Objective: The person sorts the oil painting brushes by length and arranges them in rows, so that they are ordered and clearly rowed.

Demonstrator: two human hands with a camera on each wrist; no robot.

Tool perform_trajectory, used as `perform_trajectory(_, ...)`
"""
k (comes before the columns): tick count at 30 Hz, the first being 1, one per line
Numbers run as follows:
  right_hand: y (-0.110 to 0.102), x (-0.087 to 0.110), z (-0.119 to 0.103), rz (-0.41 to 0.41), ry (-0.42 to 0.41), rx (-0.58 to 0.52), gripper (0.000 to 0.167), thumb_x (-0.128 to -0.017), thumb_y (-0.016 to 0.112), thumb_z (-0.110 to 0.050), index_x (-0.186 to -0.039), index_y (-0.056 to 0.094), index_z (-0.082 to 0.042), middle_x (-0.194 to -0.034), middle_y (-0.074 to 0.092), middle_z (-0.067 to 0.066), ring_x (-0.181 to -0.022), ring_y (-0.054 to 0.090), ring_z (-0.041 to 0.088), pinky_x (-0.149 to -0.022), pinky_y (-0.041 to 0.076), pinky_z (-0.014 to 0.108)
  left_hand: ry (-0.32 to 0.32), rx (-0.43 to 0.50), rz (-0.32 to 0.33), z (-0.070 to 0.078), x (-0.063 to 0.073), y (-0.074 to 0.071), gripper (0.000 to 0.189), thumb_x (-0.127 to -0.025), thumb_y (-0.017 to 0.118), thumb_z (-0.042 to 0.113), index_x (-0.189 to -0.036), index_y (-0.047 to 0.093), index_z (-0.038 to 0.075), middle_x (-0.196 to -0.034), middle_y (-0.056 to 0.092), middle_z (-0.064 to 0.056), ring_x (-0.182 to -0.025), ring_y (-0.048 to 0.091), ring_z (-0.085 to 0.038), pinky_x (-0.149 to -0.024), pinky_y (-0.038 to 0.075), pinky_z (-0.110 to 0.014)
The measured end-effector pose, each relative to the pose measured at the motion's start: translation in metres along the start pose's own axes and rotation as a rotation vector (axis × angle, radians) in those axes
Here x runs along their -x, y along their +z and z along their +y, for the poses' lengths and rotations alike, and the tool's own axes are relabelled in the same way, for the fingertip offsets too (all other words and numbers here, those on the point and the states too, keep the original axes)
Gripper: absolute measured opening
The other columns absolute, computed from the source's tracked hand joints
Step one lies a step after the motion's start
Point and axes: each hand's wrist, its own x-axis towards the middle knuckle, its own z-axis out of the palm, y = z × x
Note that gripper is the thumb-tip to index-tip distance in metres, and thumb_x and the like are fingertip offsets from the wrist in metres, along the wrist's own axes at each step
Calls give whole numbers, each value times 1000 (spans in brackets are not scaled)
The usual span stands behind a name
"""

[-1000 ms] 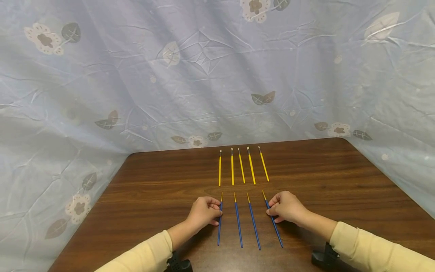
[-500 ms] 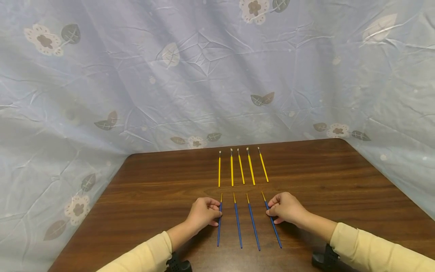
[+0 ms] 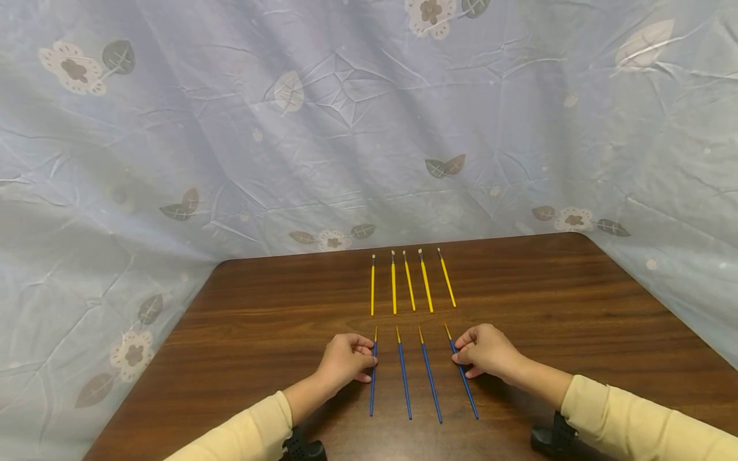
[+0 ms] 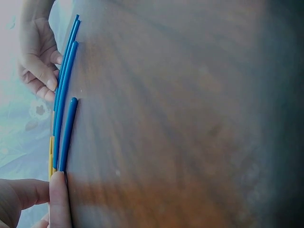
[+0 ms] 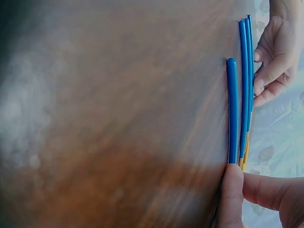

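Several slim blue-handled paintbrushes lie in a spaced row on the table, yellow tips pointing away. My left hand (image 3: 344, 362) pinches the leftmost blue paintbrush (image 3: 372, 390) between thumb and fingers, about midway along it. At the other end of the row, my right hand (image 3: 487, 352) grips the rightmost blue paintbrush (image 3: 469, 397) the same way; that one slants, its tip toward the left. Between the hands are two untouched blue paintbrushes, a left one (image 3: 405, 383) and a right one (image 3: 431, 384). In the left wrist view, the thumb (image 4: 59, 202) covers part of the held handle.
Beyond the blue row lies a row of several yellow-handled paintbrushes (image 3: 394, 288) with pale bristles, near the far edge. The dark wooden table (image 3: 259, 307) has rounded far corners. A floral cloth (image 3: 357, 160) hangs behind and on both sides.
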Motion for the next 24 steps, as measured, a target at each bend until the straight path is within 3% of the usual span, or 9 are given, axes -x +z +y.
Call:
perform_trajectory(15,-5,2,-5,-42,33,-45,26,-85,70,3,-106,59,13,-87,62,14,-75,62,23,-63,61,36,-52,41,21,5,5,-5,29,-80,71,-11,-107,62,-13,-83,59,-10,-67,62,-16,-56,61,-33)
perform_trajectory(24,-19,-5,-18,-40,-33,-48,35,-88,69,-3,-115,54,14,-96,62,15,-85,64,26,-68,61,37,-25,55,-4,11,2,-18,32,-82,71,-8,-112,60,-14,-84,59,-10,-69,63,-18,-58,61,-35)
